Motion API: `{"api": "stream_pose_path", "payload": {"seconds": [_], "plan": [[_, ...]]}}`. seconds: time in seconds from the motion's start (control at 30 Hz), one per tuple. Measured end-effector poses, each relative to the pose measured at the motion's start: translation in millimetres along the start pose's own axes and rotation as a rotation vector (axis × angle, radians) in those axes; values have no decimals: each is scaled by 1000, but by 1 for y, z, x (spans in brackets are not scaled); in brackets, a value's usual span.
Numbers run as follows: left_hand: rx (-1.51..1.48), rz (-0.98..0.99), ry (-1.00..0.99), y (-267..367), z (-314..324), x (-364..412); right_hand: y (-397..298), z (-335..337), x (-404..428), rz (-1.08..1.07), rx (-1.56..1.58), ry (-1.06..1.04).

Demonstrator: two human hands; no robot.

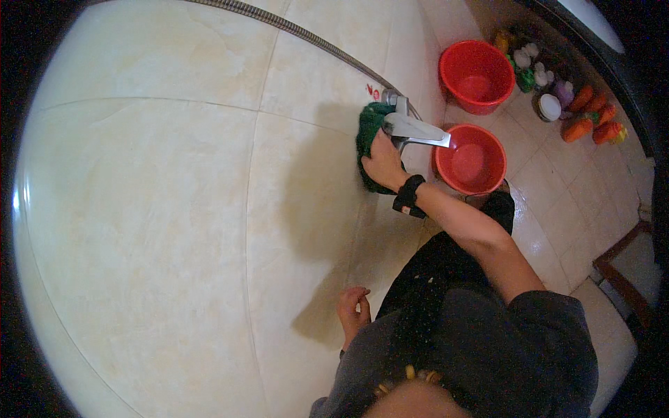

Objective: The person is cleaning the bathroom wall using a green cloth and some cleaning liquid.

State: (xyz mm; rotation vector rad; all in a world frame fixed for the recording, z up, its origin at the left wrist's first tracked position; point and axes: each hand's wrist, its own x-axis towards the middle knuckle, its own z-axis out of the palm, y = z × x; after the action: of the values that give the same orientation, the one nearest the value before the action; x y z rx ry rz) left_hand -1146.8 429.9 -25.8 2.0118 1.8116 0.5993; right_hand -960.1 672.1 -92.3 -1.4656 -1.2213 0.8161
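Note:
My right hand (pixel 385 163) presses a dark green cloth (pixel 369 125) against the tiled wall (pixel 303 198), right beside a chrome faucet (pixel 418 130). The fingertips are partly hidden behind the faucet and the cloth. A black band circles that wrist. My left hand (pixel 355 308) is low by my side near the wall, fingers loosely curled, with nothing visible in it. The faucet's spout reaches over the rim of a red plastic basin (pixel 470 159) on the floor.
A second red basin (pixel 476 78) stands beyond the first. Carrots (pixel 577 130), an eggplant (pixel 563 93) and other vegetables or look-alikes line the floor near a white-lidded jar (pixel 550 107). A metal shower hose (pixel 313 42) runs along the wall to the faucet. The floor tiles (pixel 538 209) shine.

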Motion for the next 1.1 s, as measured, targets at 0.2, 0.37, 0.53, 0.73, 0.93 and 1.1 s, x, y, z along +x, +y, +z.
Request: {"api": "stream_pose_path", "payload": {"seconds": [0.2,0.37,0.53,0.73,0.93,1.1], "plan": [[-13,7,39,-6,8,-8,-30,-11,0,0,-66,92],[-16,-16,37,-6,5,-13,-18,-8,26,392,-50,-181],[-13,-14,34,3,1,-10,-12,-9,20,379,113,-152],[-69,-6,53,5,9,-19,-74,-17,-16,-303,180,2],[-50,-30,-3,-1,8,-12,-115,-22,-46,-910,-140,-89],[-45,-23,11,7,0,-8,-45,2,-39,-301,85,87]]}}
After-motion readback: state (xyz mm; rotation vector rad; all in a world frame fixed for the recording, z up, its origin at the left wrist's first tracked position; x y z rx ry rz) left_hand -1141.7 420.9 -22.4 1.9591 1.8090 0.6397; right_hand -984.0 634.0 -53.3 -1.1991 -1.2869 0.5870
